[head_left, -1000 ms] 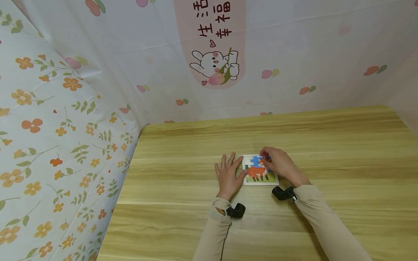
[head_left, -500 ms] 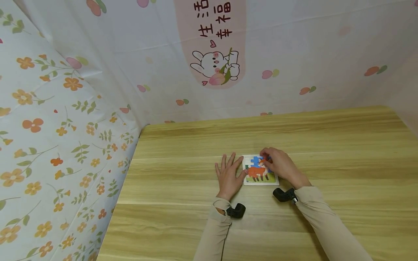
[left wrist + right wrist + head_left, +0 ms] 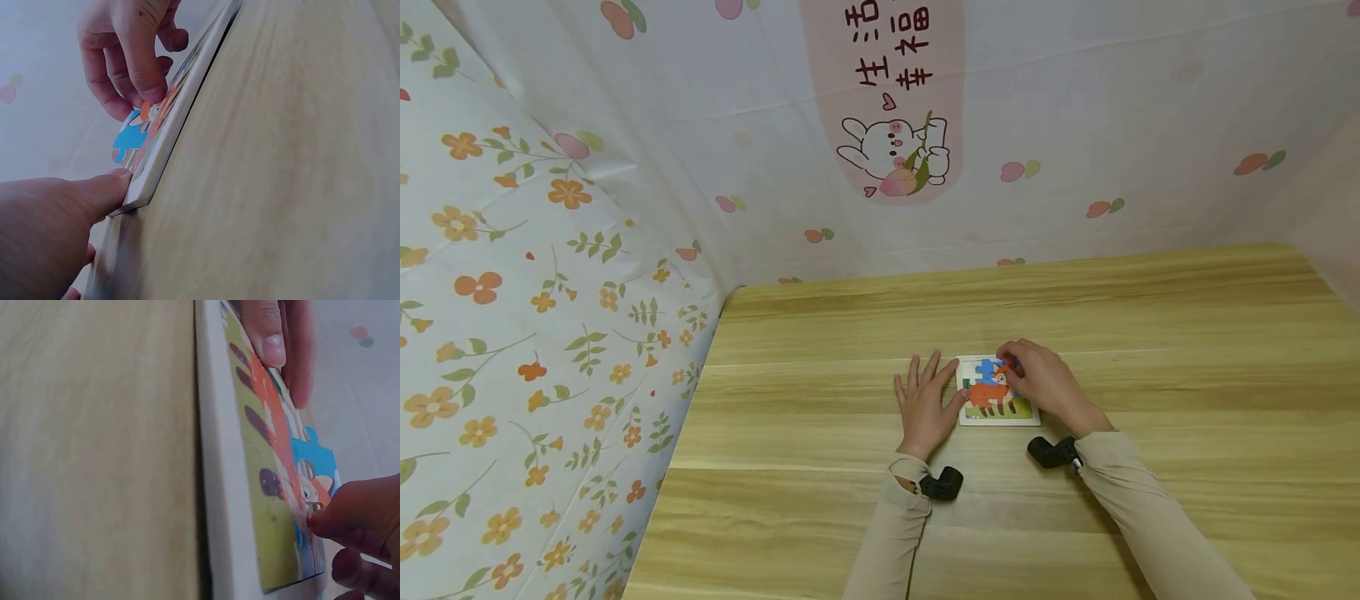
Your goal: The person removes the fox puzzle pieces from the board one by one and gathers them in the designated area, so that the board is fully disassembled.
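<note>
Hands (image 3: 925,412) (image 3: 1051,382) block the puzzle's (image 3: 990,398) left and far right, its near edge (image 3: 1000,422) free.

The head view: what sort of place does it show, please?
Probably an indoor corner screened off for tabletop work: a wood-grain table, a floral cloth along its left side and a rabbit-print cloth behind it.

We are seeing the left hand (image 3: 925,414) touching the fox puzzle (image 3: 988,395) at nine o'clock. The right hand (image 3: 1045,381) is pinching a piece (image 3: 1001,377) toward one o'clock.
</note>
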`<state>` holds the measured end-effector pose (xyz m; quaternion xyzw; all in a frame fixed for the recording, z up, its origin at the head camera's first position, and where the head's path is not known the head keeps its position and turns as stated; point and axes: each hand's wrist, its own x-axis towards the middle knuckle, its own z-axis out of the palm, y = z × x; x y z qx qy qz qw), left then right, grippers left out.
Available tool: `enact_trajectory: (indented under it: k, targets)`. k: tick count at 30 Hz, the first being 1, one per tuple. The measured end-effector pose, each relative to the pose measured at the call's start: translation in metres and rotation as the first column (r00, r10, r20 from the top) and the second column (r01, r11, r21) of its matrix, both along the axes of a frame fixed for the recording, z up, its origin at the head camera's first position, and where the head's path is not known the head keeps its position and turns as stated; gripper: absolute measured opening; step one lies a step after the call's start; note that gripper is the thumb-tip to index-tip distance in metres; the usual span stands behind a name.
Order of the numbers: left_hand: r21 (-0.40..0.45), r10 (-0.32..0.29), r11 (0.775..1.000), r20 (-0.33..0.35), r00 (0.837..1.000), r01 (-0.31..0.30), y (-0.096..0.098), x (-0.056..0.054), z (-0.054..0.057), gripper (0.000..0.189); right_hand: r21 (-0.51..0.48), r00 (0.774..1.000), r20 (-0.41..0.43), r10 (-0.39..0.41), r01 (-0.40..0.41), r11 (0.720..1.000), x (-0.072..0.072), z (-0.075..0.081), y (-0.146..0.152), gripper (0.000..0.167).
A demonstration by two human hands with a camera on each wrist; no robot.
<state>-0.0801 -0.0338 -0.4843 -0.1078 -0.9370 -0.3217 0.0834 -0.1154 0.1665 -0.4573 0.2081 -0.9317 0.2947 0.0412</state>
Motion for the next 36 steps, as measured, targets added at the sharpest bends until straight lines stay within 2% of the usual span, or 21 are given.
enact_trajectory:
  k: [8, 15, 25, 30, 36]
  targets:
    - [-0.012, 0.006, 1.0, 0.008, 1.0, -0.006, -0.001, 0.0, -0.001, 0.046, 0.008, 0.998, -0.066, 0.008, -0.008, 1.0, -0.001, -0.005, 0.001, 0.02]
    - [0.004, 0.002, 1.0, 0.004, 1.0, -0.002, -0.001, 0.0, 0.001, 0.046, 0.01, 0.99, -0.14, 0.001, 0.0, 1.0, -0.002, -0.004, 0.004, 0.021]
    - [-0.006, 0.007, 1.0, -0.006, 1.0, -0.007, -0.001, 0.0, 0.0, 0.046, 0.027, 0.994, -0.102, -0.029, 0.032, 0.999, 0.0, -0.001, 0.016, 0.022]
    - [-0.008, 0.007, 1.0, -0.008, 1.0, -0.007, -0.001, 0.001, 0.0, 0.046, 0.01, 0.992, -0.117, -0.05, 0.051, 0.999, 0.002, -0.001, 0.024, 0.021]
    - [0.004, 0.003, 1.0, -0.01, 1.0, -0.003, 0.0, 0.001, 0.0, 0.046, -0.012, 0.992, -0.093, -0.083, 0.082, 0.997, 0.003, -0.001, 0.036, 0.02]
